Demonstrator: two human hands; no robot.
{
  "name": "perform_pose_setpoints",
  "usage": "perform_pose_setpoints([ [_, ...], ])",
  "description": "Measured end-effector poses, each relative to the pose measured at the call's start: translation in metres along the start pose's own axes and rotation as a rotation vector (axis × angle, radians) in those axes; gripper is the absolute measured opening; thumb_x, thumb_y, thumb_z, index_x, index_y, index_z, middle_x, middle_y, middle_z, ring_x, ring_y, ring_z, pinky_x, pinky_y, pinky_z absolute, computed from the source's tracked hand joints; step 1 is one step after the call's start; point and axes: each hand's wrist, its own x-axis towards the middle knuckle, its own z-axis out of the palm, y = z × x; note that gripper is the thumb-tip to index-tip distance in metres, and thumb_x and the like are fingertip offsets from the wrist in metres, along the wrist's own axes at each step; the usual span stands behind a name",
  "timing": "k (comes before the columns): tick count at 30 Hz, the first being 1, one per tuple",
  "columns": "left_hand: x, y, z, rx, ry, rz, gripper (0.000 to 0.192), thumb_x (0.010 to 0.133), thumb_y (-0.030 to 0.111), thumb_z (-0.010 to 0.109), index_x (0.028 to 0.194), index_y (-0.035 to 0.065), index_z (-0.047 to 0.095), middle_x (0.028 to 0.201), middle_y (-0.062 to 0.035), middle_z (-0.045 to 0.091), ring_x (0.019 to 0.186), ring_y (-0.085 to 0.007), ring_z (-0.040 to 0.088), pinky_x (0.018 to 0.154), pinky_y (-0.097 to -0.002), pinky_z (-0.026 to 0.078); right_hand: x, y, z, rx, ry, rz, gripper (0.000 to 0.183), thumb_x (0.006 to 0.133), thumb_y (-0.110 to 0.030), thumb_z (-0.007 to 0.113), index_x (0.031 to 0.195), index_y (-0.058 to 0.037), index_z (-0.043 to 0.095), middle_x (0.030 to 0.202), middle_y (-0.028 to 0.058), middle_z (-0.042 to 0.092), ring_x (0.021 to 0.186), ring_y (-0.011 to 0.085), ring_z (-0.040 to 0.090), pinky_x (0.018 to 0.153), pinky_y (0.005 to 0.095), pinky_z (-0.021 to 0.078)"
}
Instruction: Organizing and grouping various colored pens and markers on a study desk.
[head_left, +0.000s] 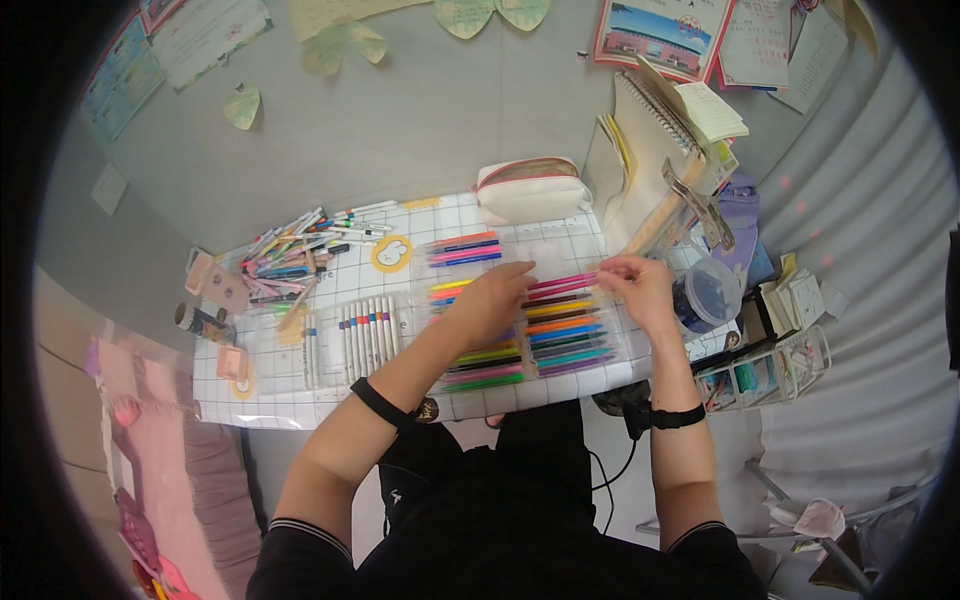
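A clear plastic pen tray (555, 251) lies open before me, with coloured felt-tip pens in rows in both halves. My right hand (634, 285) pinches the right end of a magenta pen (559, 281) at the top of the right-hand row. My left hand (491, 300) reaches over the middle of the tray, its fingertips by the left ends of the magenta pens; whether it grips one cannot be told. Its palm hides part of the left-hand row. Below the magenta pens lie brown, yellow, orange, blue, teal and purple pens (576, 368). White-barrelled markers (370, 337) lie in another clear tray further left.
A loose heap of pens (292, 259) lies at the back left of the table. A white pencil case (532, 191) stands at the back. Spiral notebooks (649, 127), a clear round tub (707, 292) and a wire basket (787, 371) are at the right. Pink containers (232, 364) stand far left.
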Motion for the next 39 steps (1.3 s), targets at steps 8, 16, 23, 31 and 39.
perform_pose_setpoints([
  [8,-0.004,0.006,0.02,0.136,-0.075,0.247,0.045,0.097,0.012,0.069,0.139,-0.0009,0.061,0.154,-0.0204,0.054,0.141,-0.0354,0.054,0.116,-0.0412,0.049,0.002,0.013,0.01,-0.153,-0.025,-0.028,0.018,0.085,-0.005,0.084,0.101,0.0016,0.08,0.085,0.0118,0.079,0.071,0.0136,0.072,0.067,0.0266,0.0571],
  [16,-0.01,0.013,0.027,0.273,-0.133,0.169,0.05,0.102,0.02,0.062,0.145,-0.003,0.055,0.159,-0.0195,0.049,0.148,-0.0324,0.046,0.121,-0.0409,0.043,-0.013,-0.015,0.018,-0.633,0.068,-0.299,0.021,0.084,-0.01,0.081,0.103,-0.0022,0.079,0.111,0.0147,0.076,0.116,0.0364,0.066,0.101,0.0426,0.0525],
  [23,-0.009,0.024,0.027,0.369,-0.131,0.167,0.053,0.104,0.026,0.06,0.146,-0.0065,0.052,0.159,-0.0218,0.048,0.15,-0.0352,0.044,0.124,-0.0436,0.038,-0.046,-0.008,0.04,-0.678,-0.187,-0.443,0.036,0.098,-0.006,0.066,0.132,0.003,0.067,0.14,0.0216,0.064,0.135,0.0403,0.057,0.112,0.0443,0.049],
  [31,-0.008,0.021,0.021,0.232,-0.13,0.151,0.053,0.107,0.032,0.057,0.146,-0.0037,0.053,0.156,-0.0225,0.052,0.147,-0.0353,0.048,0.124,-0.0445,0.037,-0.051,-0.017,0.038,-0.936,-0.29,-0.49,0.046,0.105,-0.023,0.058,0.142,0.0043,0.059,0.153,0.02,0.056,0.144,0.0366,0.05,0.119,0.0446,0.0416],
  [39,-0.008,0.02,0.022,0.202,-0.132,0.126,0.052,0.106,0.031,0.057,0.146,-0.0024,0.054,0.155,-0.0207,0.053,0.146,-0.0344,0.049,0.124,-0.0443,0.037,-0.046,-0.025,0.042,-0.937,-0.326,-0.411,0.046,0.105,-0.026,0.058,0.14,0.0029,0.061,0.151,0.0193,0.059,0.142,0.0361,0.053,0.116,0.0435,0.0446],
])
